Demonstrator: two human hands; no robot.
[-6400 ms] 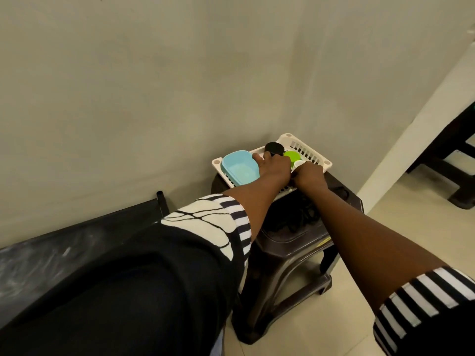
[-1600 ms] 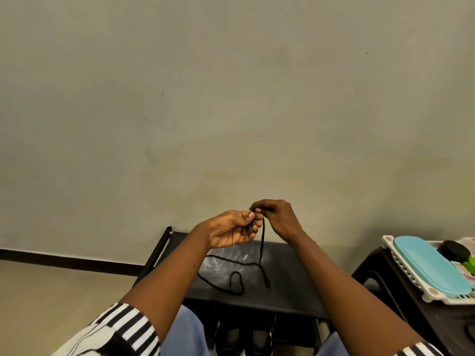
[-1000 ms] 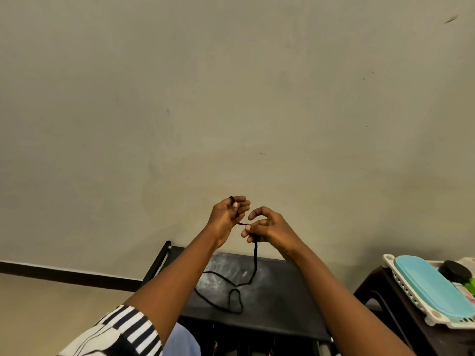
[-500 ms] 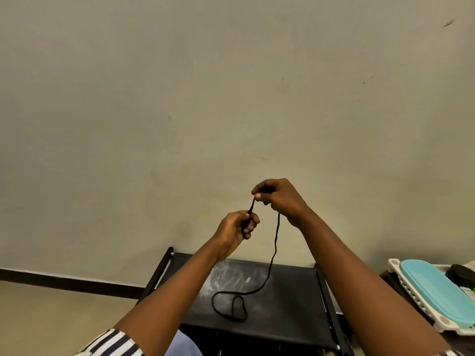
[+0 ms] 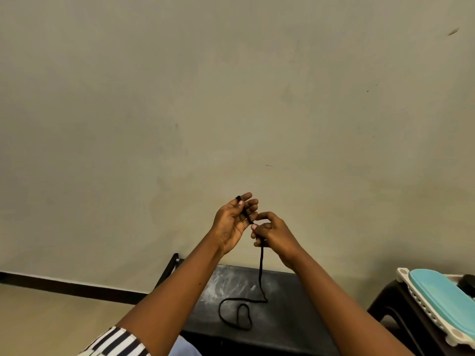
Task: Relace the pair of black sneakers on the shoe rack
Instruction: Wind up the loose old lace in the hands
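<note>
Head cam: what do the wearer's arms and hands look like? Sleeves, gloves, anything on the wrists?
No gloves, rings or watch on the left hand or right hand. Both forearms are uncovered. A black-and-white striped sleeve shows on the left upper arm at the frame's bottom edge; no sleeve shows on the right arm.

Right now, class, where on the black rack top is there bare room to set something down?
Bare: the rack top between the looped lace and the right forearm. Crowded: the tray on the stool, filled by the blue lid.
</note>
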